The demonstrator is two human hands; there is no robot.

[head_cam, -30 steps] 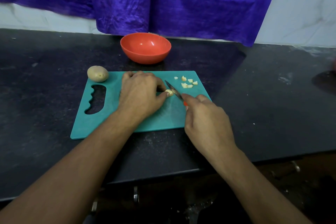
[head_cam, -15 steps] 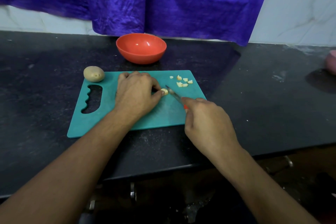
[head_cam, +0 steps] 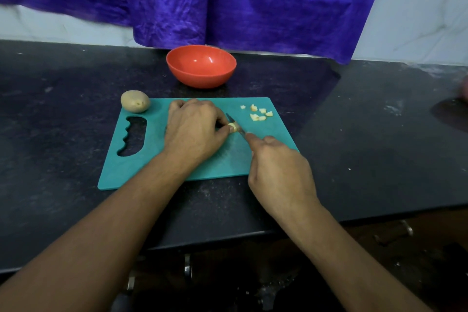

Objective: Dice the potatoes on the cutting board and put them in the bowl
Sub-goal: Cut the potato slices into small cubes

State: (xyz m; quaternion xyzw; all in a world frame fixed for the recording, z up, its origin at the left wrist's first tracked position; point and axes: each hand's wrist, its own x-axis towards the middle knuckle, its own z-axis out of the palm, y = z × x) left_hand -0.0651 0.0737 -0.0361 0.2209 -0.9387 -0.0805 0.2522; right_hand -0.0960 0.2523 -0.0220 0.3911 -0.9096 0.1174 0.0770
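Left grip (head_cam: pixel 195 129): curled over the potato piece (head_cam: pixel 233 126), thumb and fingertips pinning it to the cutting board (head_cam: pixel 141 167) so it cannot roll under the blade.
Right grip (head_cam: pixel 278 172): closed round the knife (head_cam: pixel 229 117) handle, which it hides; the blade angles forward, edge against the piece just past my left thumb.
Cubes (head_cam: pixel 259 113): small scatter beyond the blade tip, lying clear of the cut.
Whole potato (head_cam: pixel 135 101): at the board's far corner, outboard of my left grip, uncut.
Bowl (head_cam: pixel 201 67): on the desk (head_cam: pixel 354 134) beyond both grips; nothing visible inside.
Judgement: dicing is early, transfer not begun.
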